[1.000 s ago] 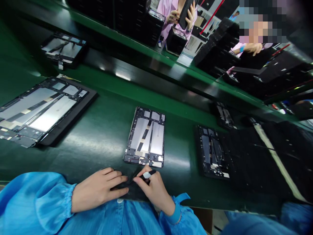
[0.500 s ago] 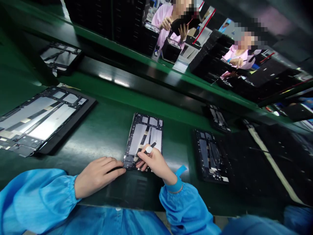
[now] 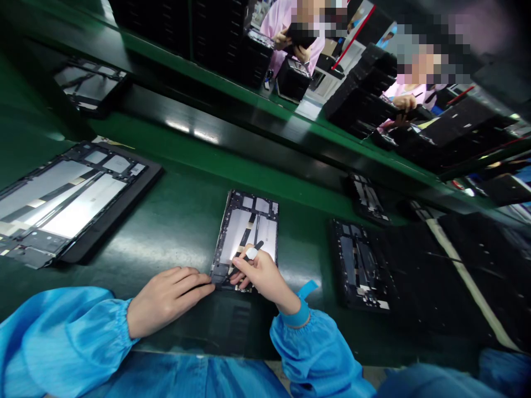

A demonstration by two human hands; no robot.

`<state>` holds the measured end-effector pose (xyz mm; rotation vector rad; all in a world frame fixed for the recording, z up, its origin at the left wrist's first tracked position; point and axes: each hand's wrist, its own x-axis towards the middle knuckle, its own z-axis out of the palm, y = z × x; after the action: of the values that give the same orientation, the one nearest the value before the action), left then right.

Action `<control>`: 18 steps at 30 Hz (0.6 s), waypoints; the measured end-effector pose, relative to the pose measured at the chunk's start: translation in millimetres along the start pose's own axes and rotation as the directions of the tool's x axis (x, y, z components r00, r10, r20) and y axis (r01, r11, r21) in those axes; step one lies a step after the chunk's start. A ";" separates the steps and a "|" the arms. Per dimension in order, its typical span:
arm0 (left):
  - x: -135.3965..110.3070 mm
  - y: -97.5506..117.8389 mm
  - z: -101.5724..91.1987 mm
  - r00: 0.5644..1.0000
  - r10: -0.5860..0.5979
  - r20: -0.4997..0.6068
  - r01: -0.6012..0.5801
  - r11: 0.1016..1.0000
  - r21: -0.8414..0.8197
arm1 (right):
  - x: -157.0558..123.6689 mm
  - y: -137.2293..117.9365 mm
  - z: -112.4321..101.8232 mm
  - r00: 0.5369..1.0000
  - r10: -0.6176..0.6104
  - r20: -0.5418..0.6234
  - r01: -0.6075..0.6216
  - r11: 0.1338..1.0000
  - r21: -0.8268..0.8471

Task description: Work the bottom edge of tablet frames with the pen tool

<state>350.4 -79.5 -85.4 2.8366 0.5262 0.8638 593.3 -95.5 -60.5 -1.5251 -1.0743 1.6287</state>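
From where I stand, the open tablet lies flat in the middle of the green bench, right before the worker. The right hand is over its lower part, thumb and fingers closed together on a slim black tool with a white band; its lower end points down at the tablet, and I cannot tell whether it touches. The left hand lies low on the bench, fingers nearly straight and slightly parted, the tips at the tablet's lower left corner; I cannot tell if they pinch the edge.

I count five opened tablets: this one, a large one at left on a black slab, another at the far left, one to the right, and one beyond that. Small pale labels show on several, too small to read.

Across the bench are stacks of black trays, too dark to count, and a black box whose contents I cannot make out. More dark trays pile up beside the second of two people in pink; the first holds up something dark. At far right, a pale strip lies across black sheets.
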 end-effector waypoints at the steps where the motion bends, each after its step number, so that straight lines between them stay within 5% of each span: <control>1: 0.0 0.0 0.0 1.000 0.001 -0.006 -0.001 1.000 0.002 | -0.1 0.1 0.2 1.000 0.000 0.000 0.000 1.000 0.001; 9: -3.6 1.3 -4.8 0.995 -0.029 0.097 0.028 1.000 0.010 | 1.2 1.4 -0.3 1.000 -0.004 0.003 0.004 1.000 0.020; 18: -2.0 1.5 -5.8 0.996 -0.023 0.089 0.023 1.000 0.004 | -0.3 2.0 -0.3 1.000 -0.012 0.004 0.012 1.000 0.006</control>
<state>346.0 -81.5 -81.3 2.8503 0.5478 0.7298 593.8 -96.6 -62.0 -1.5091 -1.0784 1.6259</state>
